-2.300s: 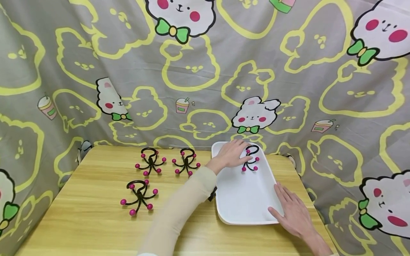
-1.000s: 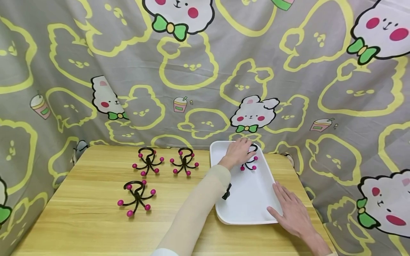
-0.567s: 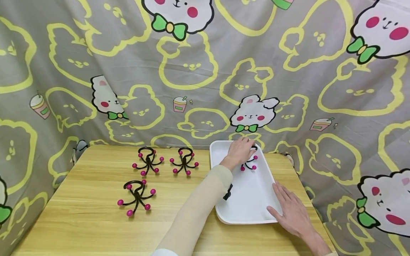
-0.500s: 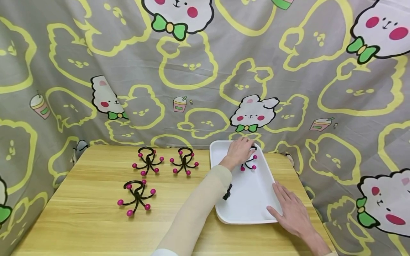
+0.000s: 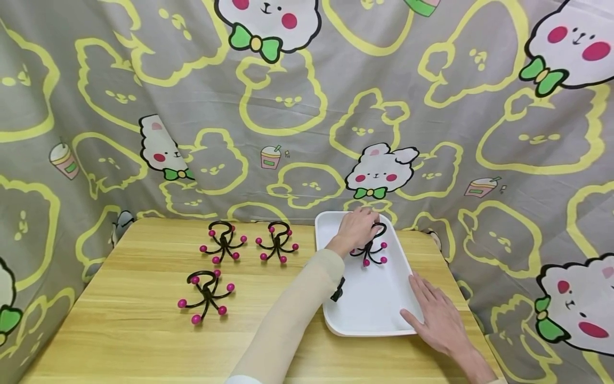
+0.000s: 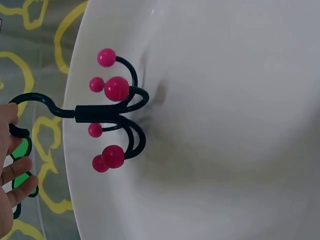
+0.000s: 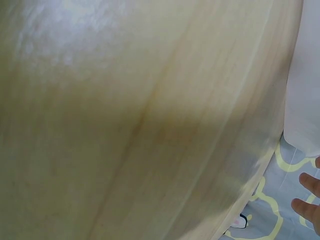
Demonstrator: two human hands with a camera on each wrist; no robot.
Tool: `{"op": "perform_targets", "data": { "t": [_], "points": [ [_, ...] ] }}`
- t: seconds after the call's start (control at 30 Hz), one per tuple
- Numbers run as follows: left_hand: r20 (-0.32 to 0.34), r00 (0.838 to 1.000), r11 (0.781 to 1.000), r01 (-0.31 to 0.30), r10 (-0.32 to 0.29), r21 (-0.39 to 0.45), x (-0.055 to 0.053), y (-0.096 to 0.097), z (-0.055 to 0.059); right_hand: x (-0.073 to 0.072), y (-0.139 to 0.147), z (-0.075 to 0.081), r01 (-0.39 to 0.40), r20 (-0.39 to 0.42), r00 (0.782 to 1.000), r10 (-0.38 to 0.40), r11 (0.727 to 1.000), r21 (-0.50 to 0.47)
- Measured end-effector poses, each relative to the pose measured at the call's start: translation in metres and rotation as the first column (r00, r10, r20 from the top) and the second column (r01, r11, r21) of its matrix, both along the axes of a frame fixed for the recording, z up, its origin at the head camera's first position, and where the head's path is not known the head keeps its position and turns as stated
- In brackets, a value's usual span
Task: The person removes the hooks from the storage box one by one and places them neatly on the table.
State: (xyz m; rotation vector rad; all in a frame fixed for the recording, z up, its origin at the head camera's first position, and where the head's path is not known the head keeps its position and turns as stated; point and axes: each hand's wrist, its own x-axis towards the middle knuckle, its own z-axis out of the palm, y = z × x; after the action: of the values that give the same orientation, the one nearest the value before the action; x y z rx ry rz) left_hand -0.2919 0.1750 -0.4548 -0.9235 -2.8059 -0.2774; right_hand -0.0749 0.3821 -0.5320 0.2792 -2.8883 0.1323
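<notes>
A black multi-arm hook with pink ball tips (image 5: 369, 249) is at the far end of the white tray (image 5: 371, 312). My left hand (image 5: 357, 228) pinches its curved top. In the left wrist view, fingertips hold the end of the curl, and the hook's shaft (image 6: 97, 114) and balled arms stand over the white tray surface, with a faint shadow beside them. My right hand (image 5: 438, 320) rests with straight fingers along the tray's right rim. In the right wrist view, only some of its fingertips (image 7: 310, 187) show, at the right edge.
On the wooden table (image 5: 144, 341), left of the tray, stand three similar hooks: one back left (image 5: 224, 242), one back middle (image 5: 276, 242), one nearer (image 5: 207, 293). A grey patterned curtain (image 5: 307, 117) rises behind the table. A small black object (image 5: 338, 289) shows beside the left sleeve.
My left hand has reached further into the tray and taken the hook's top. Since half a second ago the hook has shifted toward the near side. My right hand stays on the rim.
</notes>
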Motion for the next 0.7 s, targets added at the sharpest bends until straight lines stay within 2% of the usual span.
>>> {"op": "perform_targets", "data": {
  "t": [0.2,0.4,0.7],
  "points": [
    [0.001,1.0,0.999,0.017,-0.017,0.031,0.003,-0.003,0.006,0.0,0.0,0.0,0.002,-0.004,1.0,-0.002,1.0,0.005],
    [-0.034,0.999,0.998,0.039,-0.037,0.057,0.002,-0.011,0.012,0.001,-0.001,0.0,0.0,-0.005,1.0,0.0,1.0,0.003],
    [-0.024,0.998,0.993,0.056,-0.054,0.099,0.006,-0.027,0.021,0.0,0.0,-0.001,0.0,-0.006,1.0,0.0,1.0,0.007]
  ]
}}
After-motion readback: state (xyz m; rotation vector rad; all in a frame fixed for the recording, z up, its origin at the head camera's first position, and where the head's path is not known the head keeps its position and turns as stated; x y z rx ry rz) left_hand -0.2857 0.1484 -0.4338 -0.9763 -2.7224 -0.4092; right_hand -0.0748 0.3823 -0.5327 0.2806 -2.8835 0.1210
